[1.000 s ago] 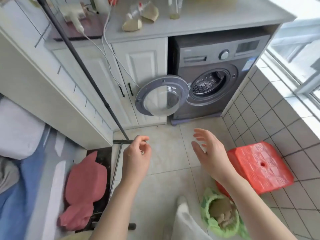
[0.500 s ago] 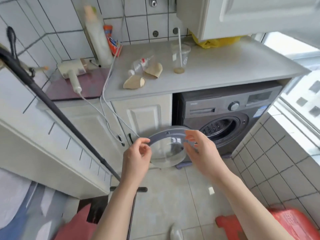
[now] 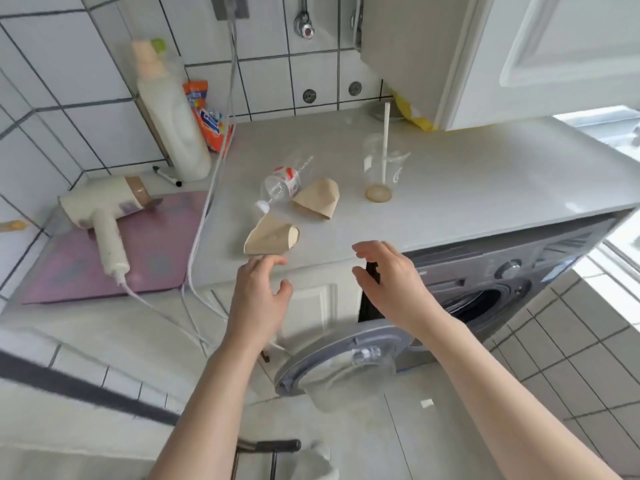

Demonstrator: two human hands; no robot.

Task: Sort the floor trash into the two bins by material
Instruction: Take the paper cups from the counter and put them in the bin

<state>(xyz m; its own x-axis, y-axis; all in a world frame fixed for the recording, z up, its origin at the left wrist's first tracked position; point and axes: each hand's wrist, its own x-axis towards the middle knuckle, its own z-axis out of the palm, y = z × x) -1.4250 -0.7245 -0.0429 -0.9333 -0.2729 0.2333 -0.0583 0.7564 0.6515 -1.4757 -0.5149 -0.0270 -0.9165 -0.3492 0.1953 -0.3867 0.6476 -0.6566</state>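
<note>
On the grey countertop lie two crushed brown paper cups: one near the front edge, one further back. A clear plastic bottle lies on its side between them. A clear plastic cup with a white straw stands to the right. My left hand hovers just in front of the nearer paper cup, fingers loosely spread, holding nothing. My right hand hangs over the counter's front edge, fingers relaxed and empty. No bin is in view.
A white hair dryer lies on a purple mat at left, its cord trailing over the edge. A tall white detergent bottle stands by the tiled wall. Below, the washing machine's round door hangs open. A wall cabinet overhangs the counter.
The view has risen from the floor, with its green-lined bin and red stool, to the countertop. Both hands have lifted toward the counter's front edge, still empty.
</note>
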